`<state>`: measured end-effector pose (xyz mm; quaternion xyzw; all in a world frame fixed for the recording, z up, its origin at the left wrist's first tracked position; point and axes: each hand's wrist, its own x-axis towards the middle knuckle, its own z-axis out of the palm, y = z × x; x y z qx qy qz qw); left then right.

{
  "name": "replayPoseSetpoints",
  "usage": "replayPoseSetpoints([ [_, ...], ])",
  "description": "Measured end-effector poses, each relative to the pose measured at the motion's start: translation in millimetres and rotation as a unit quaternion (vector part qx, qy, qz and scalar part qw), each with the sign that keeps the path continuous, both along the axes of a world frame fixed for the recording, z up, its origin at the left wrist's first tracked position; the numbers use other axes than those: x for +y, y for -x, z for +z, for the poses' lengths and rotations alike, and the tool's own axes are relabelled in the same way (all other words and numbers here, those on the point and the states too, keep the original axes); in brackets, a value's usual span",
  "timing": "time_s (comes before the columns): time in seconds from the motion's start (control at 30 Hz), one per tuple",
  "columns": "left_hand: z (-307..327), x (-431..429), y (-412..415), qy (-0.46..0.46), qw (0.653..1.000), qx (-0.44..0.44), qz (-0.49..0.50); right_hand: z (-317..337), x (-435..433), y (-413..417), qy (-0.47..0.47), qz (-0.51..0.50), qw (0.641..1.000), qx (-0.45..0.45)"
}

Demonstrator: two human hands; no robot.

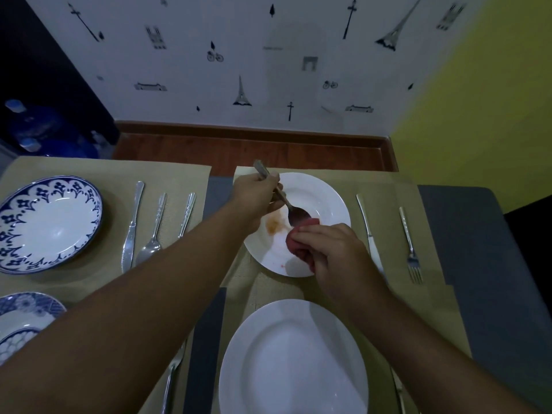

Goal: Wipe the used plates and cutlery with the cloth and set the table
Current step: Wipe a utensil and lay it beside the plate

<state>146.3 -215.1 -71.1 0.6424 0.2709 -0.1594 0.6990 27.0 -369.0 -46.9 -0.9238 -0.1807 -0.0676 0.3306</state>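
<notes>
So this is the cutlery-wiping bit. The left hand [259,194] is closed around a spoon [291,209] by its handle, bowl end pointing down over the far white plate [328,198]. The right hand [331,249] is bunched tight around a red cloth [300,239], and the cloth is pressed right up against the spoon's bowl. Both sit above the plate, not on the mat.

That plate isn't done though: there's an orange smear [273,225] just left of the spoon and a faint reddish spot nearer the rim. The knife [369,231] and fork [410,243] to its right are already laid out on the mat [388,186], and the near plate [294,357] looks clean to me.

My guess for what's next: rub the cloth around the spoon bowl, both faces, then park the spoon beside the knife and fork. After that the cloth has to go onto the smear with a bit of pressure, since it looks dried on. Probably worth steadying the plate with the free hand so it doesn't skate on the mat.
</notes>
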Motion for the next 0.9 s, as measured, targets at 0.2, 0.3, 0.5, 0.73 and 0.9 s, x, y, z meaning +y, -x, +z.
replayPoseSetpoints([
  [0.2, 6.6, -4.8, -0.1, 0.006, 0.999, 0.04, 0.036, 7.0, -3.8, -2.0, -0.013, 0.013, 1.0, 0.005],
  [0.3, 9.7, -7.1, 1.5, 0.027, 0.998, 0.055, 0.03, 10.2, -2.6, -1.4, -0.012, 0.017, 1.0, 0.003],
  [0.5, 7.3, 3.8, 10.0, -0.004, 0.998, 0.006, -0.067, 17.5, -6.0, -0.6, -0.015, 0.006, 1.0, -0.006],
  [0.73, 11.9, 11.4, 20.0, -0.008, 0.993, -0.01, -0.118, 23.0, 0.5, -16.8, -0.049, 0.04, 0.998, 0.02],
  [0.9, 18.5, 8.4, 15.2, -0.042, 0.991, -0.047, -0.121, 5.5, 11.7, -30.5, -0.019, 0.041, 0.997, 0.057],
])
